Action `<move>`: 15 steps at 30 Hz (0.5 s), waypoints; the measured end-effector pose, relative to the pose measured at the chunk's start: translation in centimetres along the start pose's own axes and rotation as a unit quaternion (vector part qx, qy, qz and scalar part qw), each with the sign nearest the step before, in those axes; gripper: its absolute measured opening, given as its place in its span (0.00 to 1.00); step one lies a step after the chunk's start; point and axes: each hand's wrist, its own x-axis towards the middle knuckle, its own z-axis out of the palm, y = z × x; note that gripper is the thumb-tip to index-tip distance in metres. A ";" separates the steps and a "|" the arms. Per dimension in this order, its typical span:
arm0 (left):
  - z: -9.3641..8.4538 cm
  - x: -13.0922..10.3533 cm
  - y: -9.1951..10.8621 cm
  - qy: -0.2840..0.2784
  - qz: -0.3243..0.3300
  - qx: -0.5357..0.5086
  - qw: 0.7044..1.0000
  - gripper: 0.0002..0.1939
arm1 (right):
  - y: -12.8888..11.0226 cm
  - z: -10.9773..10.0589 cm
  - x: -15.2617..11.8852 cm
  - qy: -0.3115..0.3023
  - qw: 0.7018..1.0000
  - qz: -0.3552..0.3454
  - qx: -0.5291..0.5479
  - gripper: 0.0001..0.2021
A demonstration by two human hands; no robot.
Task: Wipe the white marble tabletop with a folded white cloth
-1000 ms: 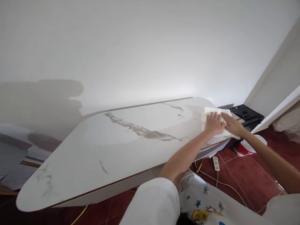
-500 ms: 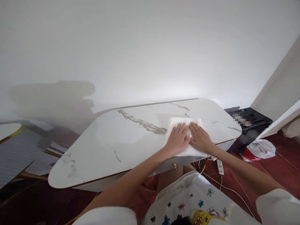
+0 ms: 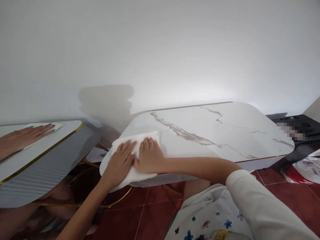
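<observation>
My left hand and my right hand lie flat, side by side, on a white cloth. Both sets of fingers are stretched out and pressed down on it. The cloth is spread at the left end of a white marble-patterned table, and its near edge hangs a little over the front. Grey-brown veins run across the tabletop to the right of my hands.
On the left stands another white table with a gold edge; another person's hand rests there on a white cloth. A black case and a white-and-red bag are at the right. A wall runs behind.
Both hands have slid the cloth from the table's right part to its left end. The view has shifted left, bringing the other person's hand into sight.
</observation>
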 end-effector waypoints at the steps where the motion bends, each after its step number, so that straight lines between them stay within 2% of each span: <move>1: -0.1 -0.2 -1.6 0.008 -0.008 -0.002 1.000 0.28 | -0.9 0.6 1.1 -0.001 1.000 -0.002 0.012 0.34; 3: -0.3 -0.3 -4.4 0.015 -0.028 -0.002 0.999 0.29 | -2.2 1.7 3.1 -0.002 0.999 -0.005 0.033 0.34; 6: 0.0 0.2 -7.3 0.004 -0.009 -0.002 1.000 0.29 | -2.7 2.9 5.6 -0.005 0.998 -0.011 0.055 0.34; 9: 0.9 1.8 -9.0 -0.004 0.022 0.006 1.000 0.29 | -1.8 3.5 7.4 -0.005 0.998 -0.013 0.064 0.34; 15: 3.5 6.8 -11.1 -0.012 0.024 -0.002 1.000 0.28 | 1.5 3.9 10.7 0.012 0.998 0.005 0.062 0.33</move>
